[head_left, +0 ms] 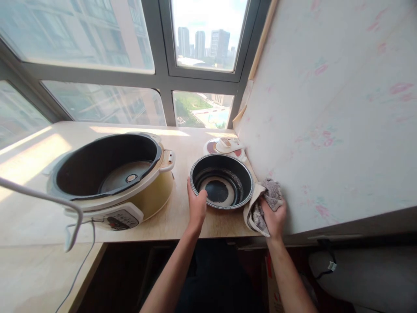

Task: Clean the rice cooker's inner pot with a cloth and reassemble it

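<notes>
My left hand (197, 208) grips the near left rim of a round black inner pot (239, 182), thumb over the edge. The pot is tipped towards me, and its inside shows a pale worn ring around a dark centre. Bunched in my right hand (275, 217) is a grey and cream cloth (257, 208), which is against or just beside the pot's right side. Behind the pot lies a white and red-brown lid (228, 145) with a handle. To the left stands a yellow and white rice cooker body (156, 191), open at the top, a metal heating plate inside.
The pale wooden counter (182, 224) runs under a grey-framed window (202, 80). A flowered wall (312, 108) closes off the right side. A grey cord (81, 261) hangs at the left front, and a cardboard box (273, 287) stands below the counter.
</notes>
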`<state>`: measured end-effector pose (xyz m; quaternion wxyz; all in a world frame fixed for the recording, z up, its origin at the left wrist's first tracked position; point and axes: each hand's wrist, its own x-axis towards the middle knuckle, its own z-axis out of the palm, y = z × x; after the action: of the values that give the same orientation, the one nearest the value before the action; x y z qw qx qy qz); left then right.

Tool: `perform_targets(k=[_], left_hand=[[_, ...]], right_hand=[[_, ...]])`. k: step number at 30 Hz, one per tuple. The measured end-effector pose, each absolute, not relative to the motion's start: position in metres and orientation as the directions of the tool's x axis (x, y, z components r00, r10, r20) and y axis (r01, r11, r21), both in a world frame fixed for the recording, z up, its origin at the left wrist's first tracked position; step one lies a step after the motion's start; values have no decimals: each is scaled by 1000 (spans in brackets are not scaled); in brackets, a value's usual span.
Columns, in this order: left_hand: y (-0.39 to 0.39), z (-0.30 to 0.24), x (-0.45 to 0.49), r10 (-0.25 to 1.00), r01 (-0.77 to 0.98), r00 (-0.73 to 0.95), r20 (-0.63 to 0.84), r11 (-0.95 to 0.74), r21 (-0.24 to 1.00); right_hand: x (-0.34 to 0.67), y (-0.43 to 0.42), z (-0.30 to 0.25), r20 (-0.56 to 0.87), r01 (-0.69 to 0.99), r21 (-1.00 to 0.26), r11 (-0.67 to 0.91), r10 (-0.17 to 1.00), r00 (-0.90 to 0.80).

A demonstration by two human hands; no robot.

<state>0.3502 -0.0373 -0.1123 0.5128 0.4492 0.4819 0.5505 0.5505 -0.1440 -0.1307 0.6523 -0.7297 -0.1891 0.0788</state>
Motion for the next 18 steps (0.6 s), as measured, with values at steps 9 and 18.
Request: perform_targets(k=[9,18], left_hand=[[-39,-116,353,995,-174,-100,-3,-14,985],[-41,-111,351,997,-185,-71,17,-30,982]], right_hand=[[598,-150,-153,332,870,-411,-273,844,422],[603,-138,-162,299,910,-315,-270,882,365]])
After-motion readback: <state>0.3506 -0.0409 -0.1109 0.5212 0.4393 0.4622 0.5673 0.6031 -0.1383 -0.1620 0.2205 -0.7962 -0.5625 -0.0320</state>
